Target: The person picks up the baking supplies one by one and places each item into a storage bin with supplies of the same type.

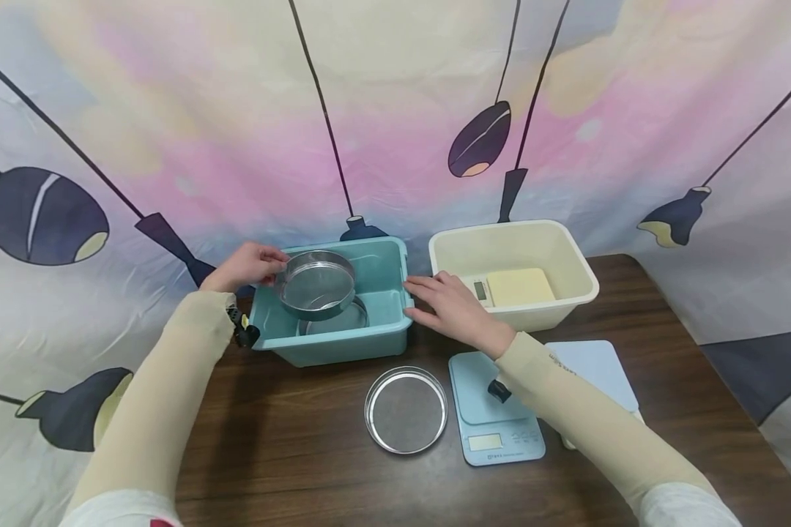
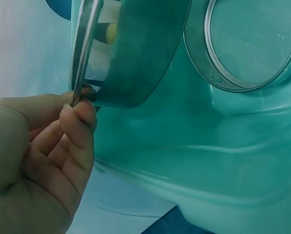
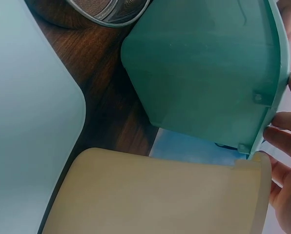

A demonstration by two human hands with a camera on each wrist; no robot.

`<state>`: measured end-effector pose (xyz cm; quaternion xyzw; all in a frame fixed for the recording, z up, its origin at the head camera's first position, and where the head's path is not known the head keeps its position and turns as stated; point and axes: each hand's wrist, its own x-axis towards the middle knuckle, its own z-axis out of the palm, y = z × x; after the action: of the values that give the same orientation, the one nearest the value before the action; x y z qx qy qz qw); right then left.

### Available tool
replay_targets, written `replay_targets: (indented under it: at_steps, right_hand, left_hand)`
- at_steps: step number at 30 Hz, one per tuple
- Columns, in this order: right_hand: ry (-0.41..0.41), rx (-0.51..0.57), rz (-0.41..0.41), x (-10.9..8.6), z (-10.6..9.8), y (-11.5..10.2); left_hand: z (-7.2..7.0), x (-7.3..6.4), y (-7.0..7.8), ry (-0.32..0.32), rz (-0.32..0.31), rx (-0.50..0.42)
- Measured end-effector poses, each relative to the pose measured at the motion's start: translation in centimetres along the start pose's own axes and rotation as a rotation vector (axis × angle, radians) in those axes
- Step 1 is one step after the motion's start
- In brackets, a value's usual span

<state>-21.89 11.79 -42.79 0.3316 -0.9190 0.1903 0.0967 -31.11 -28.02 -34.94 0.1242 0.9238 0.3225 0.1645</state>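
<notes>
- Noted: round metal sieve (image 1: 316, 285), shallow and silver-grey, with a fine mesh bottom and a thin shiny rim.
- Found over the left part of the teal tub (image 1: 343, 353), tilted, partly overlapping a second sieve (image 1: 348, 322) inside that tub in the head view.
- Seen from the left wrist almost side-on, with a teal tint on the wall.
- Gripped by the left hand (image 1: 247, 265): narrow pinch on the rim, between thumb and fingertips, at the sieve's left side.
- Touched by the right hand (image 1: 451, 311): right rim of the teal tub only, with fingers extended and a little spread, at the fingertips. Not holding anything.
- Standing to the right: cream tub (image 1: 534, 320), with a yellow-topped scale (image 1: 521, 287) inside. Crossed in the head view, at the near-left corner, by the right wrist.
- Lying nearer on the dark wooden worktop (image 1: 303, 446): third round sieve (image 1: 405, 410), flat, well apart from both hands.
- Placed just right of that: light-blue scale (image 1: 477, 410). Set beside it, half hidden by the right sleeve: pale scale (image 1: 596, 366).
</notes>
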Motion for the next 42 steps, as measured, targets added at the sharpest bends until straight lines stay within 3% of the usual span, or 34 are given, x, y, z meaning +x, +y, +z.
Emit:
replay_targets:
  at_steps: [13, 21, 30, 37, 42]
  right_hand:
    - [0.000, 0.009, -0.008, 0.0, -0.2, -0.5]
    - [-0.014, 0.016, -0.001, 0.0, -0.1, -0.6]
    - [-0.008, 0.012, -0.007, 0.1, -0.2, -0.6]
    - [0.005, 0.008, -0.011, 0.1, -0.2, -0.3]
    - [-0.002, 0.017, -0.005, 0.0, -0.4, -0.3]
  left_hand:
    - [1.2, 0.5, 0.6, -0.067, -0.027, 0.142]
    - [2.1, 0.5, 0.9, -0.095, -0.058, 0.160]
    - [2.4, 0.2, 1.7, -0.114, -0.038, 0.134]
    - [2.0, 0.3, 2.1, -0.048, -0.010, 0.149]
    - [1.5, 0.1, 1.9, -0.039, 0.008, 0.082]
